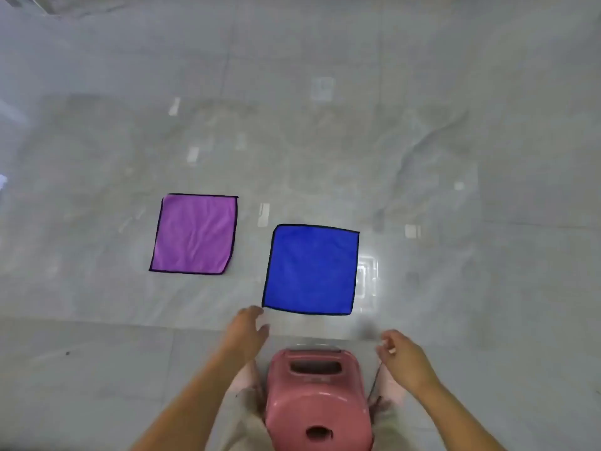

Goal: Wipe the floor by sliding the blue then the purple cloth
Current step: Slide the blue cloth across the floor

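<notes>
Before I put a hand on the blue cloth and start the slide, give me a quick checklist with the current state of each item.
1. Blue cloth lies flat and spread on the floor: ok.
2. Purple cloth lies apart from the blue, out of a forward slide path: ok.
3. Left hand near the blue cloth's near left corner, not yet on it: ok.
4. Right hand empty: cannot tell, fingers curled and something thin seems to hang by it.
5. Floor ahead of the blue cloth free of objects: ok.
6. Pink stool stands short of the cloth, not on it: ok.
</notes>
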`<action>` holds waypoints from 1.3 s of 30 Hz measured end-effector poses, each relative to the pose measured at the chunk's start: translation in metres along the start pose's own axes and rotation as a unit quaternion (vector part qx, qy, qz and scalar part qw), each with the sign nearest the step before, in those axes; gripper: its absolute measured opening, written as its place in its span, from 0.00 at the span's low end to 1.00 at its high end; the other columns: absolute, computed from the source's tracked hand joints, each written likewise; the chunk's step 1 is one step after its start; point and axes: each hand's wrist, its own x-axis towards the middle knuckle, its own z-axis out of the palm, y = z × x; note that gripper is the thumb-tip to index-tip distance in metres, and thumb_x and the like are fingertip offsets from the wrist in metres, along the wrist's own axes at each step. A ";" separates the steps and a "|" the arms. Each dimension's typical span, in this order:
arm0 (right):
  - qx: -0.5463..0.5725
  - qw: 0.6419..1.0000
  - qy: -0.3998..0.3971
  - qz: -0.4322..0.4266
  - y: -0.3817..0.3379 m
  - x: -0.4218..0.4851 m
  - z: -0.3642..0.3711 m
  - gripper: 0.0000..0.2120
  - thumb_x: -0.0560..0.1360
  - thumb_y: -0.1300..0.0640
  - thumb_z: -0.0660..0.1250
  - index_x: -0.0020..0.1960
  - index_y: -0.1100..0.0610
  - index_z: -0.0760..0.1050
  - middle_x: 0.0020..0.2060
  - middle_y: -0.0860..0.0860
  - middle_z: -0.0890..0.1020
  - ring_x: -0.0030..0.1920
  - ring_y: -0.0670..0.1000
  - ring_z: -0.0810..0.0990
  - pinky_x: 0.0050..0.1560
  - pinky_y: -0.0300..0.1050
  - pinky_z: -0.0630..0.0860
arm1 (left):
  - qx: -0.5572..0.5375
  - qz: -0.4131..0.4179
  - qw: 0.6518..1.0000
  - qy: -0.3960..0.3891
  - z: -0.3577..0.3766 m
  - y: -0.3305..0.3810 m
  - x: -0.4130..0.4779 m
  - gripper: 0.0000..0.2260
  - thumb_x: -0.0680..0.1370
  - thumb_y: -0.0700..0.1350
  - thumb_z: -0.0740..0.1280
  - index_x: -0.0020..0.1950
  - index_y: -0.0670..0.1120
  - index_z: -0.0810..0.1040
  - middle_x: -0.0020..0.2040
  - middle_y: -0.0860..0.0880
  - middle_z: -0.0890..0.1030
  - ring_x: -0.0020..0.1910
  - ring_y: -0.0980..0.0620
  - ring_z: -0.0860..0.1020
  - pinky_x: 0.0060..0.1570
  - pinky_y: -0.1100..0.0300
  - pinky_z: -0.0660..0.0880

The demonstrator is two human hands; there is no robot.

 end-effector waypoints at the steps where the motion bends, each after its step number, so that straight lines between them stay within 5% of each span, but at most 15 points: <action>1: 0.026 0.999 0.018 -0.001 -0.006 0.018 0.005 0.12 0.75 0.58 0.65 0.57 0.60 0.75 0.51 0.58 0.82 0.46 0.55 0.79 0.50 0.46 0.75 | -0.008 0.001 1.000 0.015 0.007 0.001 0.016 0.20 0.76 0.43 0.65 0.68 0.42 0.70 0.66 0.41 0.74 0.62 0.43 0.76 0.64 0.52 0.73; 9: 0.186 0.972 0.135 0.056 -0.022 0.124 0.048 0.17 0.76 0.54 0.64 0.60 0.63 0.73 0.41 0.49 0.77 0.46 0.51 0.74 0.50 0.43 0.69 | -0.096 0.006 0.986 0.136 0.069 0.000 0.112 0.22 0.77 0.47 0.66 0.69 0.45 0.67 0.64 0.43 0.74 0.62 0.44 0.74 0.61 0.50 0.73; 14: 0.103 0.984 0.147 0.022 -0.024 0.170 0.066 0.22 0.74 0.46 0.66 0.59 0.61 0.71 0.41 0.53 0.80 0.43 0.55 0.78 0.44 0.47 0.74 | -0.107 0.043 0.972 0.204 0.098 -0.012 0.146 0.25 0.76 0.51 0.66 0.70 0.47 0.62 0.58 0.46 0.76 0.57 0.46 0.76 0.59 0.49 0.76; 20: -0.002 0.971 0.237 -0.034 -0.024 0.210 0.072 0.19 0.72 0.47 0.69 0.50 0.62 0.71 0.45 0.57 0.81 0.45 0.61 0.80 0.41 0.49 0.74 | -0.073 0.079 0.960 0.260 0.098 -0.005 0.190 0.17 0.73 0.53 0.70 0.53 0.42 0.74 0.45 0.45 0.80 0.47 0.43 0.77 0.46 0.51 0.75; 25: -0.067 0.954 0.287 -0.057 -0.017 0.230 0.085 0.18 0.73 0.43 0.66 0.47 0.60 0.74 0.43 0.56 0.83 0.44 0.60 0.81 0.43 0.50 0.76 | -0.030 0.105 0.955 0.276 0.101 -0.009 0.209 0.15 0.73 0.52 0.70 0.39 0.42 0.72 0.39 0.43 0.78 0.43 0.40 0.78 0.40 0.51 0.72; 28: -0.056 0.935 0.342 -0.081 -0.017 0.239 0.093 0.21 0.73 0.43 0.66 0.48 0.62 0.73 0.45 0.58 0.82 0.46 0.61 0.80 0.40 0.50 0.74 | -0.013 0.140 0.943 0.301 0.112 -0.010 0.209 0.15 0.74 0.50 0.69 0.48 0.39 0.72 0.46 0.39 0.80 0.48 0.37 0.77 0.46 0.47 0.74; 31: -0.066 0.945 0.316 -0.056 -0.013 0.235 0.099 0.22 0.73 0.41 0.65 0.48 0.61 0.74 0.46 0.58 0.83 0.47 0.61 0.80 0.42 0.51 0.75 | -0.020 0.131 0.954 0.270 0.119 -0.021 0.198 0.19 0.74 0.50 0.69 0.57 0.38 0.69 0.51 0.38 0.79 0.50 0.37 0.77 0.43 0.49 0.71; 36: -0.041 0.954 0.292 -0.063 -0.013 0.226 0.102 0.23 0.71 0.39 0.66 0.49 0.59 0.75 0.48 0.57 0.82 0.50 0.60 0.80 0.46 0.51 0.75 | -0.079 0.123 0.956 0.255 0.117 -0.030 0.183 0.28 0.72 0.52 0.72 0.64 0.39 0.65 0.59 0.38 0.78 0.58 0.36 0.76 0.54 0.47 0.73; 39: -0.035 0.958 0.275 -0.070 -0.006 0.221 0.109 0.24 0.69 0.37 0.66 0.46 0.58 0.75 0.46 0.56 0.81 0.49 0.60 0.79 0.44 0.49 0.73 | -0.120 0.127 0.951 0.254 0.122 -0.039 0.176 0.24 0.75 0.54 0.67 0.61 0.39 0.69 0.56 0.40 0.79 0.56 0.38 0.77 0.53 0.48 0.74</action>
